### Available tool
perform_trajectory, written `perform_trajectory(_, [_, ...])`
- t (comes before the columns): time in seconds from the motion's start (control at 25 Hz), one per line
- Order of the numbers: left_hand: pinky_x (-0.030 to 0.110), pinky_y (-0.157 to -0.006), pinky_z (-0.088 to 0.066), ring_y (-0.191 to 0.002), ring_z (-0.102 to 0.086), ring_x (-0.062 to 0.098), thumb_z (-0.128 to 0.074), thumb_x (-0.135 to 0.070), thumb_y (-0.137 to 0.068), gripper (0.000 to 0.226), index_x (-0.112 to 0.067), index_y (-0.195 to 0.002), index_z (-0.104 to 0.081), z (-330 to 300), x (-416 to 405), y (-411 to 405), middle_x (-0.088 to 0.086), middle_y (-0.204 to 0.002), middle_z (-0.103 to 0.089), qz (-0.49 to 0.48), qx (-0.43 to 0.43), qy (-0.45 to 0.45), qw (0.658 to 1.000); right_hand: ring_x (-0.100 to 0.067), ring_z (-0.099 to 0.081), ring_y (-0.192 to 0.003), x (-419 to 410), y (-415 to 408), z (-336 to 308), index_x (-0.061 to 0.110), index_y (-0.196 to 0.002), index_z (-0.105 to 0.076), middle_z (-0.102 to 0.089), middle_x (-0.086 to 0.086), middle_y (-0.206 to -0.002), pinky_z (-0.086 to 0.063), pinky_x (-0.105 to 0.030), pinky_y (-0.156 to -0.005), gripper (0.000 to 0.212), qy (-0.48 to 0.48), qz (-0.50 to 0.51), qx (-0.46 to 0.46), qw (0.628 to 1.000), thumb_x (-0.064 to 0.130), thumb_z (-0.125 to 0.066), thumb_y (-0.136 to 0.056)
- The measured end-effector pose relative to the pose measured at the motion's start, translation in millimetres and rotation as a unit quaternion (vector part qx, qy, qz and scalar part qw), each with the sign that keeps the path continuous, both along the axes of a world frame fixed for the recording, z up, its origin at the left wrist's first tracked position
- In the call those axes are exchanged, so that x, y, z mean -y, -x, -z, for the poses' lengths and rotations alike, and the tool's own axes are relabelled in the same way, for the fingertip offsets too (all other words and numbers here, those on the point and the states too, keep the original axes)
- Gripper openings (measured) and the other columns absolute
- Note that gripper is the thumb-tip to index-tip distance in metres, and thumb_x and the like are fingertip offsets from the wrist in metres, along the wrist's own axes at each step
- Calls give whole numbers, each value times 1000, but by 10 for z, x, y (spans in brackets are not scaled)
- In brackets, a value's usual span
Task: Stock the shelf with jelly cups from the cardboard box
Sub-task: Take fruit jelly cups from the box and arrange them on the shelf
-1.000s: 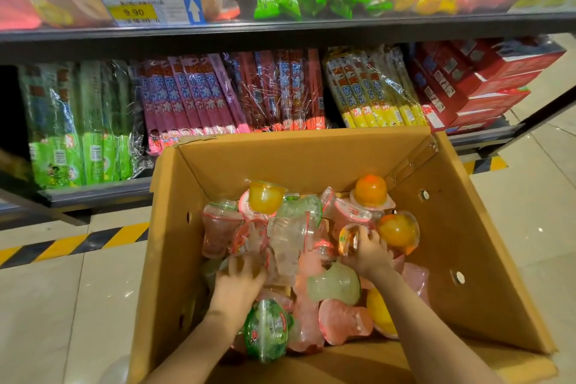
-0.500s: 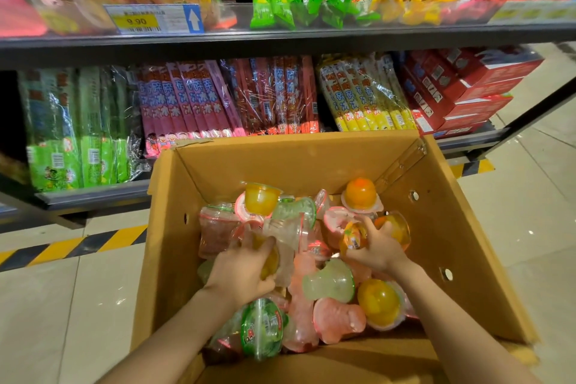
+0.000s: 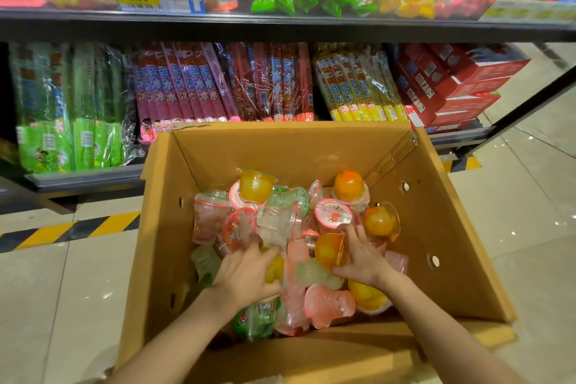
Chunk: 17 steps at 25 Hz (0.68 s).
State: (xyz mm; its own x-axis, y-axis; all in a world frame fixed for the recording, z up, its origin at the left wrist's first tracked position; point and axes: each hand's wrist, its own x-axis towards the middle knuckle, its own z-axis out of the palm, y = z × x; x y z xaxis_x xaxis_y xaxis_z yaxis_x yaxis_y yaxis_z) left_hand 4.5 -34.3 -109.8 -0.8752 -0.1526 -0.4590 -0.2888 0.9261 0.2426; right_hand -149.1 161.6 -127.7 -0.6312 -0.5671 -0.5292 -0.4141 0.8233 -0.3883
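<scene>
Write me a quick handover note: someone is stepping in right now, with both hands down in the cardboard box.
Left hand: in the cardboard box, fingers curled round a yellow jelly cup.
Right hand: fingers curled against an orange jelly cup in the middle of the pile; a firm hold is not certain.
The box stands on the floor in front of the lower shelf and holds a loose heap of cups, pink, green, yellow and orange.
Done: no cup lifted clear yet.
Left: lift both cups out, shelve them, then empty the box.
</scene>
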Motion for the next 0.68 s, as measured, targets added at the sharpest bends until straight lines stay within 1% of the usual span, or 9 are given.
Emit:
perform_trajectory(0.08, [33, -75, -49, -101, -59, 27, -45, -49, -83, 60, -33, -137, -25, 56, -34, -52, 9, -129, -42, -8, -13, -4, 1000, -30, -36, -124, -9, -5, -20, 22, -140, -22, -28, -8, -134, -34, -37, -95, 88, -82, -71, -61, 992, 43, -70, -69])
perform_trajectory(0.16, [33, -74, -49, -100, -59, 26, -41, -50, -87, 54, -34, -136, -26, 122, -56, -95, 8, -124, -46, -18, -25, -8, 1000, -27, -33, -126, 10, -21, -55, 23, -137, -26, -33, -5, -132, -27, -43, -103, 83, -127, -117, -132, 976, 51, -66, -69])
perform_trajectory(0.2, [34, -75, -50, -100, -59, 27, -40, -50, -88, 51, -35, -135, -27, 152, -60, -111, 8, -123, -46, -27, -28, -15, 999, -25, -35, -125, 22, -19, -68, 21, -132, -31, -36, -3, -129, -27, -43, -102, 78, -128, -118, -152, 973, 50, -65, -69])
perform_trajectory(0.28, [38, -80, -52, -105, -57, 28, -40, -48, -90, 46, -37, -134, -32, 222, -79, -137, 9, -124, -43, -47, -33, -40, 998, -24, -38, -124, 20, 9, -107, 19, -128, -33, -40, -2, -127, -30, -42, -99, 72, -134, -107, -159, 972, 47, -66, -71])
perform_trajectory(0.36, [40, -86, -51, -112, -52, 29, -41, -47, -92, 44, -39, -134, -35, 290, -120, -146, 10, -127, -40, -57, -31, -58, 996, -29, -38, -126, -22, 56, -149, 21, -138, -23, -38, -8, -133, -33, -43, -99, 80, -175, -119, -145, 966, 47, -65, -75])
perform_trajectory(0.44, [40, -90, -49, -116, -47, 29, -41, -45, -92, 43, -41, -134, -35, 347, -166, -151, 10, -129, -38, -66, -18, -71, 995, -35, -35, -129, -60, 100, -173, 30, -144, -15, -35, -14, -140, -34, -45, -101, 82, -217, -136, -131, 958, 50, -61, -80])
perform_trajectory(0.48, [40, -91, -48, -117, -46, 29, -42, -45, -92, 43, -41, -134, -35, 361, -186, -145, 11, -129, -38, -70, -14, -76, 995, -36, -34, -129, -67, 111, -180, 32, -144, -16, -36, -15, -142, -33, -45, -102, 79, -229, -134, -126, 956, 50, -59, -81])
perform_trajectory(0.56, [38, -91, -48, -117, -47, 29, -46, -47, -90, 45, -41, -134, -34, 386, -191, -137, 11, -126, -38, -80, -16, -84, 993, -36, -37, -128, -26, 108, -161, 31, -141, -21, -42, -15, -139, -32, -46, -101, 72, -233, -120, -124, 957, 50, -58, -82])
perform_trajectory(0.68, [36, -92, -47, -118, -47, 30, -54, -52, -85, 54, -41, -134, -33, 386, -182, -149, 12, -126, -38, -90, -12, -84, 992, -34, -45, -122, 32, 19, -124, 26, -135, -27, -49, -14, -131, -37, -43, -96, 64, -213, -104, -157, 959, 51, -56, -84])
